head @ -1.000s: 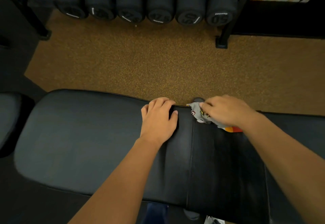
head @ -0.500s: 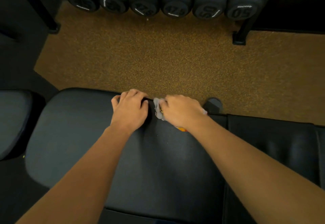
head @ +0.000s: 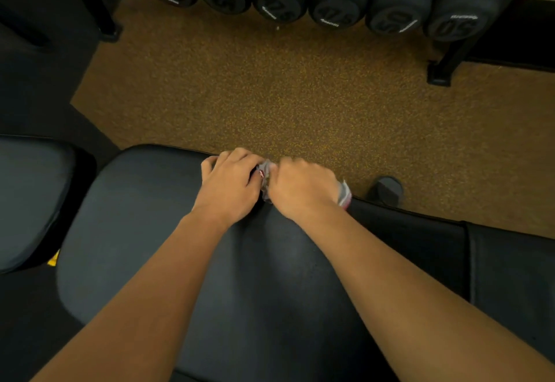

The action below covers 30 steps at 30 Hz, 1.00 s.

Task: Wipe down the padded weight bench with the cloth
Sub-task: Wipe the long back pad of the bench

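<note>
Right hand (head: 303, 188) is clenched over a bunched grey cloth (head: 265, 175); a tail of it with a red edge pokes out on the right by the wrist. Cloth sits at the far edge of the padded weight bench (head: 126, 231), pressed on the pad. Left hand (head: 229, 185) lies flat just left of it, fingers curled over the far lip of the pad, touching the cloth; it looks like a brace, holding nothing else.

Step, as I read it: wiping along the far edge, working leftward.

To do it well:
- Spread the cloth flatter. Bunched like this, little fabric meets the pad.
- Shift the left hand further left or off the pad, else it blocks the stroke and leaves an unwiped patch under the palm.
- Roll the cloth over the far lip, not just the top face.
- Overlap passes from far to near; the wide near area between the forearms looks untouched, though I can't tell for sure.
- Cover the seam to the right-hand pad section (head: 510, 270).

Dumbbells (head: 336, 0) on the rack at the far side and a second pad (head: 27, 198) at left are well apart.
</note>
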Motion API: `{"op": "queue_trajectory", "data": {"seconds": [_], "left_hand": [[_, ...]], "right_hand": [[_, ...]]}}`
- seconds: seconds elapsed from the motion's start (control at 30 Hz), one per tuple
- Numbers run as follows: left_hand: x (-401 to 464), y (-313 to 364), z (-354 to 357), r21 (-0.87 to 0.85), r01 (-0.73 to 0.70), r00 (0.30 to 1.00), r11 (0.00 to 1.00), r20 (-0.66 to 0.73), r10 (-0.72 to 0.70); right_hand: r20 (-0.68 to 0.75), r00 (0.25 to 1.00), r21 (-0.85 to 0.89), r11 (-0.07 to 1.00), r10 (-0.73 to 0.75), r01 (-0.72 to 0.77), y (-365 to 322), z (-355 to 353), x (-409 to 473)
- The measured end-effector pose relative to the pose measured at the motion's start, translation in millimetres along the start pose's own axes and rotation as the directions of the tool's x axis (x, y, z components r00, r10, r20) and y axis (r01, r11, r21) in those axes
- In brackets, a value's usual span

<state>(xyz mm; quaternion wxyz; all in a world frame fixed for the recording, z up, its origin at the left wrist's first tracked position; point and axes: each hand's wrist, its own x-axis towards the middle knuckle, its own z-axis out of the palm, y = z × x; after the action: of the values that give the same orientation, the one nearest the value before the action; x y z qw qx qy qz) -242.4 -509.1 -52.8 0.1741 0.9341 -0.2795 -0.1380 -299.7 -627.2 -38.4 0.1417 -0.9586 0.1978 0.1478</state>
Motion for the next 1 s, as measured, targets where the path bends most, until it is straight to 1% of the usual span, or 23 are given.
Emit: {"op": "queue_trajectory", "data": {"seconds": [0.07, 0.13, 0.27, 0.37, 0.4, 0.47, 0.57, 0.63, 0.73, 0.8, 0.9, 0.93, 1.0], "left_hand": [[1, -11, -3, -0.017, 0.022, 1.000, 1.000, -0.022, -0.022], [2, -21, -6, -0.020, 0.057, 0.998, 0.998, -0.028, -0.058], [4, -44, -11, -0.016, 0.135, 0.991, 0.991, -0.023, -0.135], [7, -59, -13, -0.029, 0.205, 0.979, 0.978, -0.006, -0.205], [7, -63, -14, -0.033, 0.218, 0.976, 0.975, 0.000, -0.218], [6, -67, -15, -0.035, 0.212, 0.977, 0.977, 0.012, -0.212], [4, -70, -16, -0.056, 0.191, 0.982, 0.980, 0.017, -0.190], [4, -75, -17, -0.081, 0.208, 0.978, 0.975, 0.000, -0.209], [0, -88, -22, -0.091, 0.270, 0.961, 0.959, -0.033, -0.274], [-3, -102, -28, -0.099, 0.332, 0.940, 0.938, -0.045, -0.337], [-10, -128, -35, -0.121, 0.433, 0.897, 0.893, -0.040, -0.440], [-13, -135, -36, -0.126, 0.457, 0.885, 0.880, -0.030, -0.464], [-17, -145, -36, -0.131, 0.482, 0.873, 0.867, -0.011, -0.487]], "right_hand": [[0.004, 0.999, 0.018, 0.999, -0.035, 0.035, -5, 2, 4], [0.022, 1.000, 0.037, 0.999, -0.014, 0.013, 8, -1, -2], [0.061, 0.994, -0.062, 0.994, 0.095, -0.091, 24, -8, -18], [0.035, 0.991, -0.104, 0.987, 0.130, -0.126, 4, -3, -8], [0.017, 0.994, -0.104, 0.989, 0.111, -0.109, -9, 2, -1], [-0.015, 1.000, -0.093, 0.995, 0.025, -0.027, -36, 12, 13], [0.008, 0.995, -0.079, 0.992, -0.097, 0.097, -66, 20, 28], [0.025, 0.992, -0.076, 0.989, -0.122, 0.124, -63, 18, 29], [0.037, 0.997, -0.092, 0.993, -0.071, 0.074, -37, 10, 18], [0.053, 0.998, -0.128, 0.992, 0.019, -0.012, -25, 5, 9], [0.042, 0.992, -0.185, 0.977, 0.115, -0.106, -38, 8, 12], [0.022, 0.993, -0.192, 0.975, 0.117, -0.110, -49, 12, 17], [-0.012, 0.999, -0.174, 0.983, 0.049, -0.051, -76, 23, 33]]}}
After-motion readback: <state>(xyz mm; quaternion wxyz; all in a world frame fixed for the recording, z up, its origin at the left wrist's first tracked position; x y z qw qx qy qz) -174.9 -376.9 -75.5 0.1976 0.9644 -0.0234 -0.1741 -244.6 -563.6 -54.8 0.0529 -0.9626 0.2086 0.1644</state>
